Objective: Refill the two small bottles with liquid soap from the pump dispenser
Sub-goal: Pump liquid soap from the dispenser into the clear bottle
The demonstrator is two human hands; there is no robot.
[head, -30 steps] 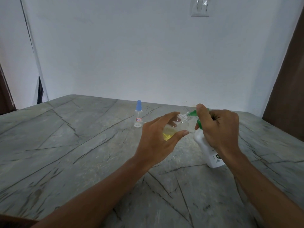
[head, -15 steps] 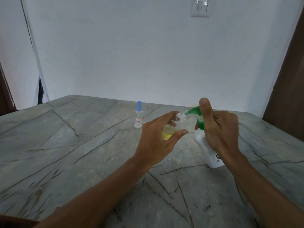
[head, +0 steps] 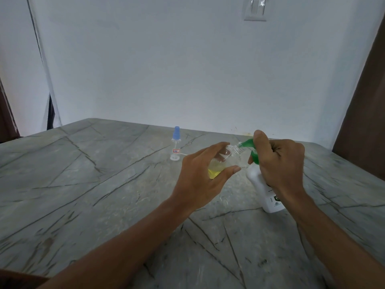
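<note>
Left grip [head: 200, 180] pinches the tilted, part-filled small bottle [head: 219, 163], mouth at the pump dispenser [head: 258, 184] nozzle near the far edge of the counter [head: 104, 184]; right grip [head: 279, 163] wraps the pump, thumb on top; filling step in hand; next press needs mouth-nozzle alignment.

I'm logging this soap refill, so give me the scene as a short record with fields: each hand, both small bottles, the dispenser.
left hand: holds the open clear bottle tilted, its mouth at the nozzle
open clear bottle: some yellow liquid at its low end
right hand: grips the pump dispenser, thumb on the green pump head
pump dispenser: white, base on the table
blue-capped bottle: upright on the table beyond the hands, cap on, untouched
</note>
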